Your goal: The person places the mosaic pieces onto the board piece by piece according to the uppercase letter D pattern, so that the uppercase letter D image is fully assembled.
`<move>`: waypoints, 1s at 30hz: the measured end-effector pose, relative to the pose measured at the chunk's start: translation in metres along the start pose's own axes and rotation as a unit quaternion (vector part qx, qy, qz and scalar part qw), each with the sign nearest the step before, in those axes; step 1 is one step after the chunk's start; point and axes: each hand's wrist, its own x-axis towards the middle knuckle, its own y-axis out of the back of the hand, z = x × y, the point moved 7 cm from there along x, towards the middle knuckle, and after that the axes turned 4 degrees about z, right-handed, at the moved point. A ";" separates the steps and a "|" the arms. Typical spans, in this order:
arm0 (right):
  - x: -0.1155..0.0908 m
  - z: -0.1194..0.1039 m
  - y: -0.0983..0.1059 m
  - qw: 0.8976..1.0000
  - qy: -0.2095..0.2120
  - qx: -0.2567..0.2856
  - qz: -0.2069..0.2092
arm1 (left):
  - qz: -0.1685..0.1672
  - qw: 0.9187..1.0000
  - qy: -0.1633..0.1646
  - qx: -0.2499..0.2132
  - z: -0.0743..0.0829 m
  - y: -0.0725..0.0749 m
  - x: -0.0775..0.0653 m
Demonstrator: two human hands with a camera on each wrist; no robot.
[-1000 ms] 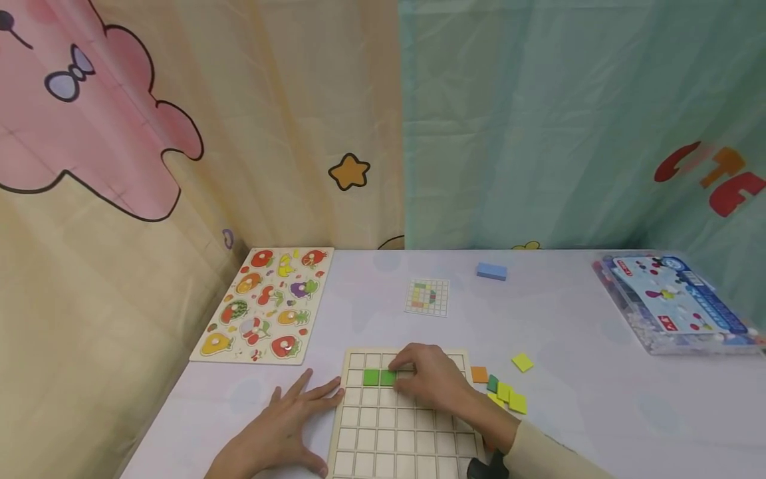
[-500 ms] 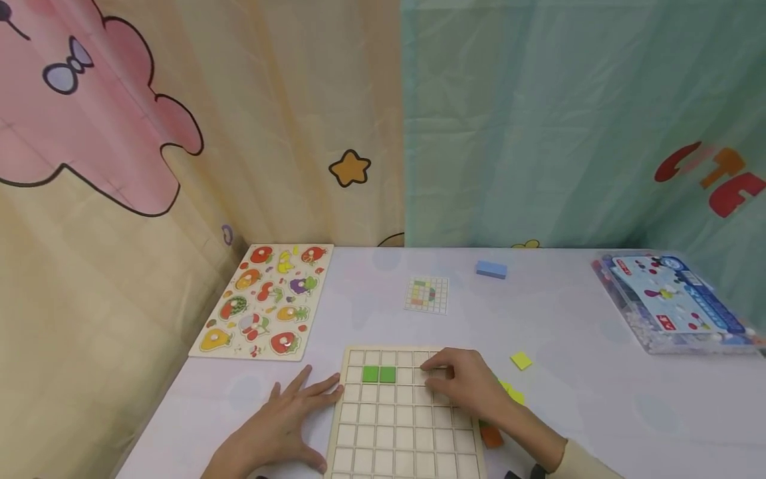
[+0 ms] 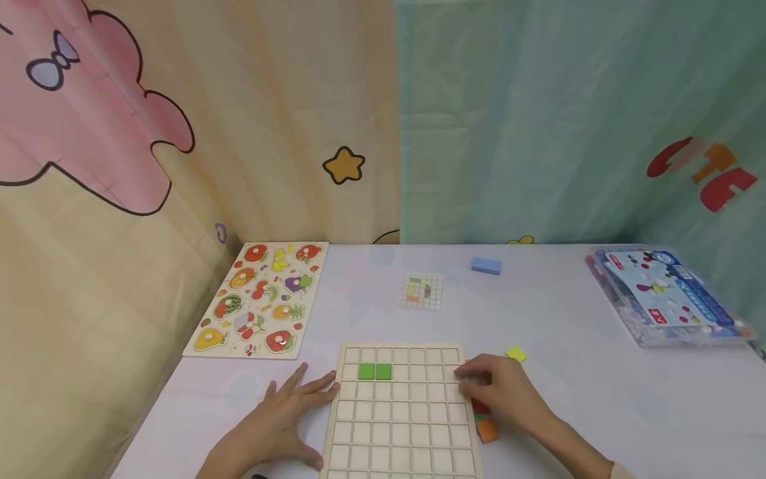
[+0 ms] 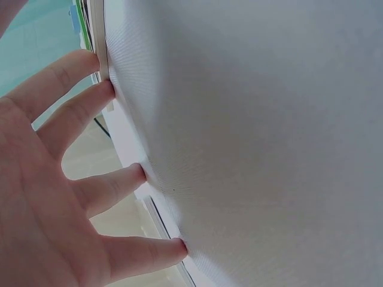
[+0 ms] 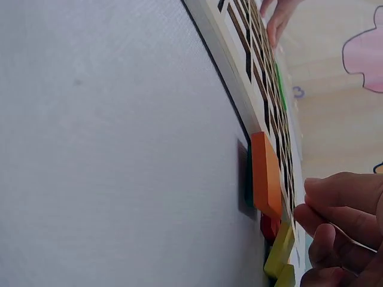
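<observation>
A pale wooden grid board [image 3: 382, 434] lies in front of me, with two green square tiles [image 3: 375, 371] side by side in its second row. My left hand [image 3: 276, 426] rests on the table with spread fingers, its tips and thumb along the board's left edge. Over the right edge hovers my right hand [image 3: 509, 392], thumb and fingers loosely bent, with nothing visible between them. Beneath and beside it are loose tiles: an orange tile [image 5: 266, 173] leaning on the board's edge, a red tile [image 3: 479, 407] and yellow tiles [image 5: 280, 251], partly hidden by the hand.
A small pattern card [image 3: 422, 291] with a coloured grid lies beyond the board. Farther back is a blue block [image 3: 486, 266]. A fruit puzzle board [image 3: 254, 299] lies at the left, a clear plastic box [image 3: 664, 299] at the right. One yellow tile [image 3: 516, 354] lies apart.
My right hand has moved off the second green tile and rightward across the board to its right edge. The left hand has stayed at the left edge.
</observation>
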 end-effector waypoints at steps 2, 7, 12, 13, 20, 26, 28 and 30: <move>-0.002 0.002 0.004 1.000 0.001 -0.005 0.004 | 0.003 1.000 0.000 0.000 0.000 0.000 0.000; -0.007 0.008 0.012 0.999 -0.028 -0.034 0.015 | 0.003 1.000 0.003 -0.001 -0.001 0.001 0.000; -0.011 0.015 0.015 0.997 -0.054 -0.049 0.024 | 0.002 1.000 0.006 -0.001 -0.001 0.001 0.000; -0.012 0.016 0.016 0.997 -0.053 -0.051 0.025 | 0.001 1.000 0.007 -0.002 -0.001 0.000 0.000; -0.014 0.017 0.023 0.997 -0.042 -0.050 0.035 | -0.005 1.000 0.011 -0.009 -0.002 -0.001 0.001; -0.016 0.020 0.025 0.997 -0.047 -0.052 0.036 | -0.007 1.000 0.012 -0.012 -0.002 -0.001 0.000; -0.017 0.021 0.027 0.997 -0.048 -0.055 0.037 | -0.006 1.000 0.010 -0.010 -0.002 -0.001 0.000; -0.017 0.022 0.028 0.996 -0.051 -0.062 0.039 | -0.004 1.000 0.010 -0.009 -0.002 0.000 0.001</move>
